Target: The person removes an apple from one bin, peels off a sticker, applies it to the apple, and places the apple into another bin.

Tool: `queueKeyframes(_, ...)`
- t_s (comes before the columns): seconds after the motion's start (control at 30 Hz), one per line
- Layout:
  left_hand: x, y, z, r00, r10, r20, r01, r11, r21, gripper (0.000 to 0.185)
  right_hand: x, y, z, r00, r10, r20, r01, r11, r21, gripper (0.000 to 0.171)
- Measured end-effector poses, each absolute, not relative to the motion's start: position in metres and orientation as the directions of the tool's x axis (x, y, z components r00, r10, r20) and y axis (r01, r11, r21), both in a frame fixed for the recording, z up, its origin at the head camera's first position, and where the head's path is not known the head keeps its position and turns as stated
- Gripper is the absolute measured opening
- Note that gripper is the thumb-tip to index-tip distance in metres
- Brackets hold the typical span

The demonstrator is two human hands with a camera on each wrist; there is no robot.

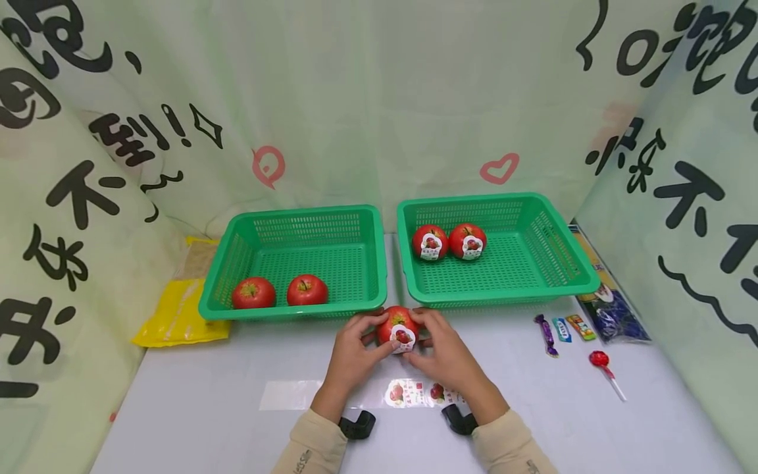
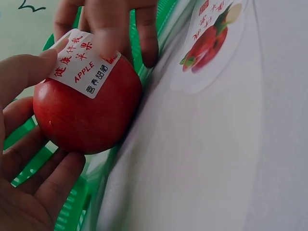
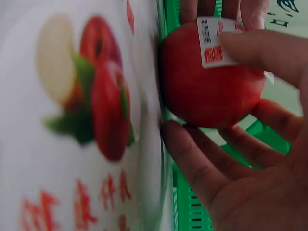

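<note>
A red apple point(image 1: 387, 324) is between both hands, just in front of the two baskets. A white printed label point(image 1: 403, 338) lies on its near side. My left hand point(image 1: 357, 349) holds the apple from the left, fingers around its side and thumb on the label's edge. From the right, my right hand point(image 1: 443, 352) grips it too, its thumb pressing the label in the right wrist view. In the left wrist view the label point(image 2: 79, 60) shows red lettering and "APPLE". Below the hands, a clear strip point(image 1: 290, 395) bearing apple labels point(image 1: 405, 393) lies on the table, partly hidden by the right forearm.
The left green basket point(image 1: 379, 263) holds two apples point(image 1: 253, 292) without visible labels. In the right green basket point(image 1: 568, 263) are two labelled apples point(image 1: 431, 238). A yellow bag point(image 1: 183, 313) lies left; wrapped candies point(image 1: 546, 336), a red lollipop point(image 1: 599, 359) and a dark package point(image 1: 618, 316) lie right.
</note>
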State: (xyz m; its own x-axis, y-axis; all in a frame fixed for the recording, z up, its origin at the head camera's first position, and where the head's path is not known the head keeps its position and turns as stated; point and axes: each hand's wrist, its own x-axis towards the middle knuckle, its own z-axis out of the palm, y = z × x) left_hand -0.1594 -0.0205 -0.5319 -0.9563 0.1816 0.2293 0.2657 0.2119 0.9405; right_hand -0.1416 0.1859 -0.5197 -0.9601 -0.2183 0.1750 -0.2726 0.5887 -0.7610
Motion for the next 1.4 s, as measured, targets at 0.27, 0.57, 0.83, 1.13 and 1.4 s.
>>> queueKeyframes(0.27,-0.159,-0.0223,-0.5334,-0.951,0.198,0.236,0.281,0.245,0.928,0.047,-0.1435,0.1943,-0.5178,-0.955,-0.24,0.176,-0.274,0.48,-0.834,0.055)
queueKeyframes(0.57,-0.1589,-0.0212,-0.5345,-0.928,0.252,0.274,0.356,0.386,0.851,0.059,-0.1434,0.1945,-0.5168,-0.941,-0.262,0.216,-0.319,0.464,-0.826,0.061)
queueKeyframes(0.83,-0.1577,-0.0195,-0.5349,-0.928,0.269,0.257,0.36,0.473,0.804,0.068,-0.1439,0.1941,-0.5196,-0.935,-0.266,0.237,-0.341,0.477,-0.81,0.063)
queueKeyframes(1.13,-0.1574,-0.0176,-0.5366,-0.928,0.264,0.262,0.367,0.531,0.764,0.068,-0.1436,0.1923,-0.5228,-0.94,-0.252,0.232,-0.333,0.521,-0.786,0.067)
queueKeyframes(1.4,-0.1575,-0.0162,-0.5358,-0.92,0.266,0.288,0.391,0.556,0.734,0.07,-0.1435,0.1867,-0.523,-0.942,-0.234,0.238,-0.333,0.589,-0.737,0.068)
